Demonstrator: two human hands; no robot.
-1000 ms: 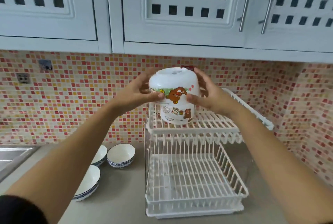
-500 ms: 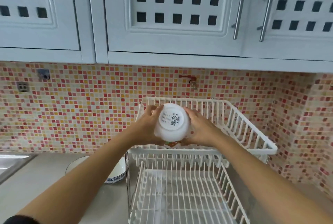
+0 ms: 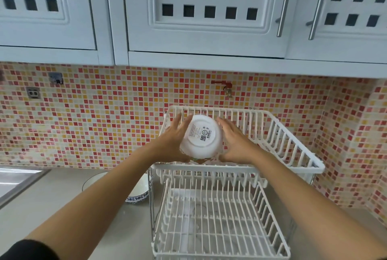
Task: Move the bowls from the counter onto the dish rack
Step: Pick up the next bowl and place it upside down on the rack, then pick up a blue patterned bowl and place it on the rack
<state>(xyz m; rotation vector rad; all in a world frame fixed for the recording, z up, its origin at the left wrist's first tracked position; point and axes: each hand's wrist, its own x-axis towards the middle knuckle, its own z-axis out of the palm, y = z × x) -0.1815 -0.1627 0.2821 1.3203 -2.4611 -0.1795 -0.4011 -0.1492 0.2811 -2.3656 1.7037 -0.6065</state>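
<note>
A white bowl (image 3: 201, 136) with a printed label on its base sits upside down and tilted in the front left of the upper tier of the white dish rack (image 3: 293, 146). My left hand (image 3: 171, 140) lies against its left side and my right hand (image 3: 234, 142) against its right side. Both hands have straight, spread fingers that no longer curl around the bowl. A white bowl with a blue pattern (image 3: 138, 192) stands on the counter left of the rack, partly hidden by my left forearm.
The rack's lower tier (image 3: 219, 228) holds nothing. A steel sink (image 3: 12, 180) lies at the far left. A red tap (image 3: 225, 86) sticks out of the mosaic wall above the rack. White cabinets (image 3: 209, 8) hang overhead.
The bowl went from held up over the rack, down into the upper tier. My fingers, wrapped around it before, have straightened and spread. The view has tilted upward.
</note>
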